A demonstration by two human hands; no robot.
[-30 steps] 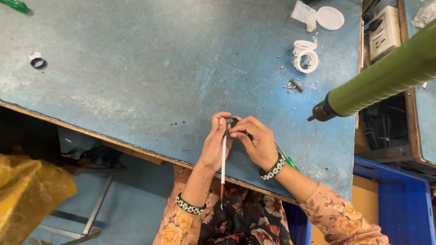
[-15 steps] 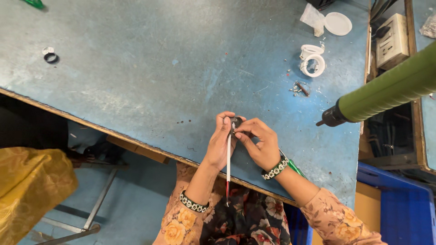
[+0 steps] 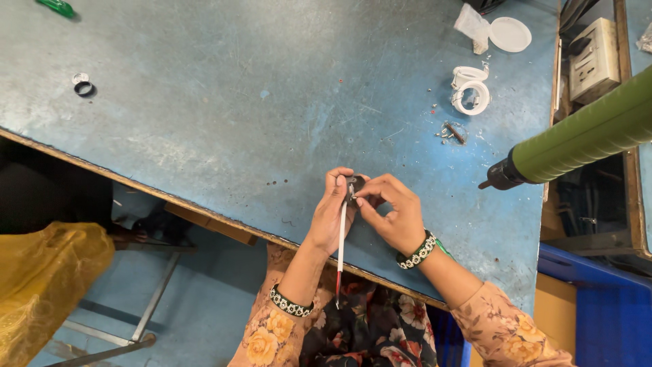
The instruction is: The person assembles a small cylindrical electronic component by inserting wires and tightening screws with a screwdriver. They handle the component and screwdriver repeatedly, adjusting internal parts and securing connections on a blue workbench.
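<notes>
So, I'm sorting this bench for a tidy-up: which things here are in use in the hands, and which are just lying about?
In use:
- small dark part, pinched between left hand and right hand
- white wire with a red end, hanging from that part

Lying about:
- white rings
- white lid
- black ring
- green tool, hanging over the blue table
- small screws

Two hands (image 3: 367,211), two white rings (image 3: 470,90), one green tool (image 3: 584,136).
</notes>
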